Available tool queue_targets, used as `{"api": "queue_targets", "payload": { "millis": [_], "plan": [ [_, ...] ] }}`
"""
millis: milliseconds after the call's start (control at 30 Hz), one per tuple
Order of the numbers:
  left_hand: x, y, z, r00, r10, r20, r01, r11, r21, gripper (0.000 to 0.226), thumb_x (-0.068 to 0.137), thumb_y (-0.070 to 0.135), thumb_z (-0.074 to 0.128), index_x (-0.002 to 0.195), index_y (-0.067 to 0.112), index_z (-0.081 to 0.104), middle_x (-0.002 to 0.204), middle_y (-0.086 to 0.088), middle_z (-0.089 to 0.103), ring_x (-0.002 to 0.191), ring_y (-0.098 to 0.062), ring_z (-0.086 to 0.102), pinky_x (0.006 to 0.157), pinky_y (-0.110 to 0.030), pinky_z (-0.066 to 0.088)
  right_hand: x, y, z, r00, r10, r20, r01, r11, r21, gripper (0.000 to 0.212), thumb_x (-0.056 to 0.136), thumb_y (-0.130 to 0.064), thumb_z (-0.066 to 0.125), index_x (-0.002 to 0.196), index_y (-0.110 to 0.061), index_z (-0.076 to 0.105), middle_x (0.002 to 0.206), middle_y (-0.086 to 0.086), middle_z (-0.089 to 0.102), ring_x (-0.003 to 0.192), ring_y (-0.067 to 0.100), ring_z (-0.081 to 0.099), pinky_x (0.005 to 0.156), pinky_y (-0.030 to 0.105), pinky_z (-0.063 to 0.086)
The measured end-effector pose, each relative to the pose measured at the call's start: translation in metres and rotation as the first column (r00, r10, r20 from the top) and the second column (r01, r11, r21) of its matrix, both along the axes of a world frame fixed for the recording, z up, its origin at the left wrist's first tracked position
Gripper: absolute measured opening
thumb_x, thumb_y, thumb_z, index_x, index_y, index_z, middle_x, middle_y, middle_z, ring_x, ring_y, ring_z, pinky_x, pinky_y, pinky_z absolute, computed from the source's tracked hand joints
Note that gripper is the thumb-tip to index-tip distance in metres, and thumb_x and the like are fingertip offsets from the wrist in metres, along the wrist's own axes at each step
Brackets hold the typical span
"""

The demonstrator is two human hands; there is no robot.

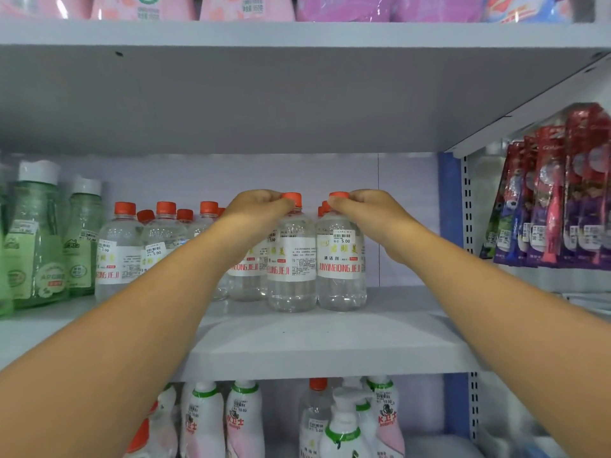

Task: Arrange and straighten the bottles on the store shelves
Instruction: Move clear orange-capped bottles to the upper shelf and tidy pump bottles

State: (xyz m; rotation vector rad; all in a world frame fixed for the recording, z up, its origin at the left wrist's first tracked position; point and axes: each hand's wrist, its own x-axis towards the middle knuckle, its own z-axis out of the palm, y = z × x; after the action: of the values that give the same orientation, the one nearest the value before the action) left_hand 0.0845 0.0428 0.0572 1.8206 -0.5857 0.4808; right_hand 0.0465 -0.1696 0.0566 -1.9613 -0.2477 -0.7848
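While both bottles stand upright, side by side on the middle shelf [330, 338], our left hand [256, 206] pinches one clear bottle [292, 276] by its orange cap, our right hand [363, 209] its right neighbour [342, 276].

There is a single view, from a wide-angle camera worn on the person's head. It faces straight into the grey metal middle shelf [330, 345] at close range, about level with the orange-capped clear plastic bottles [340, 259] standing on it. Above that shelf it catches the underside of the next board, below it the row of white pump bottles, and both bare forearms reach in from the lower corners.
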Motion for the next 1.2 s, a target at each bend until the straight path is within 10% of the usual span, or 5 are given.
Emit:
{"api": "queue_targets", "payload": {
  "millis": [767, 1200],
  "plan": [
    [0.005, -0.008, -0.005, 0.988, 0.083, 0.130, -0.086, 0.996, 0.014, 0.014, 0.096, 0.046, 0.066, 0.104, 0.035, 0.064, 0.096, 0.023, 0.065, 0.085, 0.004, 0.059, 0.062, -0.018, 0.040, -0.011, 0.003, 0.002, 0.999, -0.044, -0.002, 0.044, 0.999, 0.013, 0.021, 0.091, -0.046, 0.069, 0.093, -0.026, 0.073, 0.093, -0.010, 0.077, 0.089, 0.005, 0.069, 0.066, 0.023, 0.044],
    [-0.002, -0.008, -0.011, 0.989, 0.094, 0.110, -0.095, 0.995, 0.005, 0.013, 0.095, 0.053, 0.062, 0.093, 0.040, 0.063, 0.092, 0.024, 0.065, 0.088, 0.002, 0.059, 0.064, -0.023, 0.041, -0.014, 0.004, 0.002, 0.998, -0.054, -0.041, 0.053, 0.998, -0.023, 0.027, 0.090, -0.047, 0.069, 0.095, -0.022, 0.077, 0.088, -0.008, 0.080, 0.091, 0.014, 0.075, 0.095, 0.040, 0.056]
  ]
}}
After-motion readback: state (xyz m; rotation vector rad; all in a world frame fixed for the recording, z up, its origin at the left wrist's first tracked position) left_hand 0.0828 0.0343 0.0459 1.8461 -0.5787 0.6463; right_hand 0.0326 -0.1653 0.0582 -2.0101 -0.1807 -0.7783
